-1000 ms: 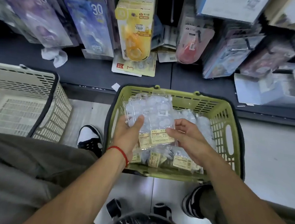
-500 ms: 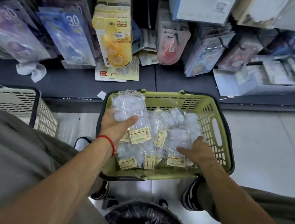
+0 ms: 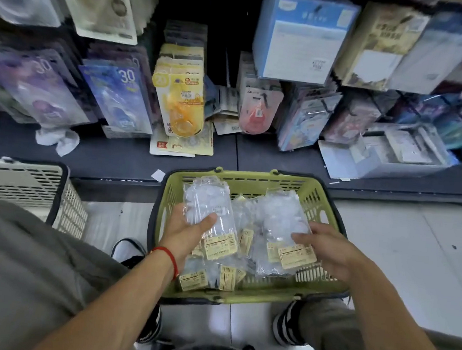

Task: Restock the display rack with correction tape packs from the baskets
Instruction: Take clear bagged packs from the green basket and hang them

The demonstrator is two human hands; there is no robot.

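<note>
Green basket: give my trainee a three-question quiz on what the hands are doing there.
1. True or false: the left hand holds a clear pack over the green basket.
2. What does the right hand grip? A) a clear pack B) the basket rim C) nothing
3. Which side of the green basket is the white basket on?

Key: 1 true; 2 A; 3 the person's left.
</note>
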